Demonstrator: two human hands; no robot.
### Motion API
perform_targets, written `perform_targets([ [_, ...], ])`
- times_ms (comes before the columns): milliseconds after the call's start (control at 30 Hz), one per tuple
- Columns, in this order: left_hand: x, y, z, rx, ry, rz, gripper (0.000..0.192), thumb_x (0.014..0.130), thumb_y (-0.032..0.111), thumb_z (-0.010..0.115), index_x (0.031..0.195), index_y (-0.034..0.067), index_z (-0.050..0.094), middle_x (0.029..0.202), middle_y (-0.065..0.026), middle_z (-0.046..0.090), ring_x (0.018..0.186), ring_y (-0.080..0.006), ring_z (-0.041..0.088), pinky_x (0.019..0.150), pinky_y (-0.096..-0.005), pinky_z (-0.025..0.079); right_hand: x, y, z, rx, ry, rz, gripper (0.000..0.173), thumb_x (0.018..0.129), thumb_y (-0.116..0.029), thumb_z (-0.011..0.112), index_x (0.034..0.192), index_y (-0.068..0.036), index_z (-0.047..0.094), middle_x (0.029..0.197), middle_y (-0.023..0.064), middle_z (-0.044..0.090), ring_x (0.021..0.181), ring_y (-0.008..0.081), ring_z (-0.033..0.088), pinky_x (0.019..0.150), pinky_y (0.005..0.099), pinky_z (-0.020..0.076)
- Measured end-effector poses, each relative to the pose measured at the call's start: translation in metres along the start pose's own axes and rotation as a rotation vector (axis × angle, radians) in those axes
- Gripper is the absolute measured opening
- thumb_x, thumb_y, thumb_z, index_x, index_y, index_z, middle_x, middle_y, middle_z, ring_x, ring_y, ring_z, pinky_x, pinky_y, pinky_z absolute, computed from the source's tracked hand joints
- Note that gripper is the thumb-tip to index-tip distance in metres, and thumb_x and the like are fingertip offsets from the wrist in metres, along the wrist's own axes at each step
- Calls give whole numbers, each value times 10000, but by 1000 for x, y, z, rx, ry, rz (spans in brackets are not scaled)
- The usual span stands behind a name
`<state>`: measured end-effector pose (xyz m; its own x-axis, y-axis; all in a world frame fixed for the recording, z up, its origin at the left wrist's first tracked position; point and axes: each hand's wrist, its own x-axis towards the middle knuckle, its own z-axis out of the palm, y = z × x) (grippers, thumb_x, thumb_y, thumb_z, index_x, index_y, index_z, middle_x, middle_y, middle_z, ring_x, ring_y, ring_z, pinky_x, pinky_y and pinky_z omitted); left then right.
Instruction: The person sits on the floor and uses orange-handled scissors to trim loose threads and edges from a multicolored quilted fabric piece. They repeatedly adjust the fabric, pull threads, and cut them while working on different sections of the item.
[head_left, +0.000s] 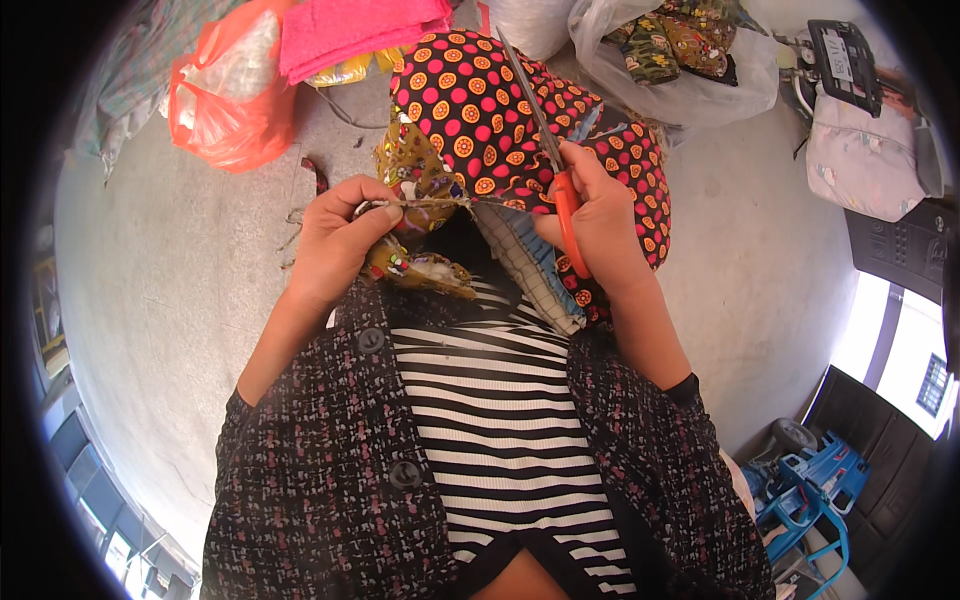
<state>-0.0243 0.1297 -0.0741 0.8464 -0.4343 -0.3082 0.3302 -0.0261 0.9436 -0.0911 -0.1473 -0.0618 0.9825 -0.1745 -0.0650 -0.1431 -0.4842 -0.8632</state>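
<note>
Scissors with orange handles (568, 225) are in my right hand (604, 214), their long metal blades pointing up and away from me. Between thumb and forefinger, my left hand (341, 232) pinches the edge of an olive-brown printed fabric (420, 161). A strip of that edge runs taut from my left fingers towards the middle. A torn-looking flap of the same print, with white filling showing, hangs below my left hand. Black fabric with pink dots and orange slices (469, 112) lies beyond and under both hands. Beside it is a checked, quilted cloth layer (517, 255) with a blue edge.
Past the fabric stand a red plastic bag (232, 127) with white contents, folded pink cloth (360, 30) and a clear bag (690, 101) of printed fabric. A dark fabric scrap (315, 174) lies on the floor at left. A bicycle or scooter basket and a blue wheeled object (810, 480) are at right.
</note>
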Motion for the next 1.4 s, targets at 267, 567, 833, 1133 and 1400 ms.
perform_targets([
  [267, 15, 9, 19, 656, 91, 401, 182, 811, 48, 690, 991, 38, 663, 917, -80, 695, 820, -193, 667, 728, -302, 508, 1, 3, -1, 172, -11, 36, 657, 654, -5, 726, 1280, 12, 527, 880, 22, 615, 783, 72, 547, 756, 204, 459],
  [567, 19, 35, 66, 1112, 18, 820, 393, 686, 195, 808, 1035, 85, 666, 1014, -98, 661, 937, -297, 649, 775, -385, 495, 1, 2, -2, 246, -10, 67, 656, 657, -5, 727, 1285, 24, 539, 867, -8, 607, 765, 50, 533, 733, 189, 451],
  [833, 32, 16, 63, 921, 42, 702, 181, 834, 147, 733, 985, 64, 677, 802, -59, 650, 715, -191, 650, 659, -316, 497, -1, 8, -1, 294, 31, 65, 659, 648, -8, 738, 1276, 32, 542, 862, -10, 618, 771, 44, 535, 748, 186, 455],
  [1133, 31, -5, 53, 74, -64, 44, 159, 1000, 142, 587, 981, -1, 654, 820, 18, 620, 749, -57, 553, 708, -204, 459, -1, 9, 1, 305, 28, 27, 636, 666, 28, 730, 1274, 18, 543, 859, -23, 611, 765, 39, 523, 723, 187, 447],
  [1400, 30, -6, 57, -5, -52, 26, 180, 1022, 162, 527, 958, 16, 611, 785, 1, 606, 712, -69, 561, 674, -216, 473, -1, 13, 2, 234, 16, 21, 678, 667, 14, 769, 1298, 23, 521, 857, 4, 618, 771, 53, 542, 736, 205, 463],
])
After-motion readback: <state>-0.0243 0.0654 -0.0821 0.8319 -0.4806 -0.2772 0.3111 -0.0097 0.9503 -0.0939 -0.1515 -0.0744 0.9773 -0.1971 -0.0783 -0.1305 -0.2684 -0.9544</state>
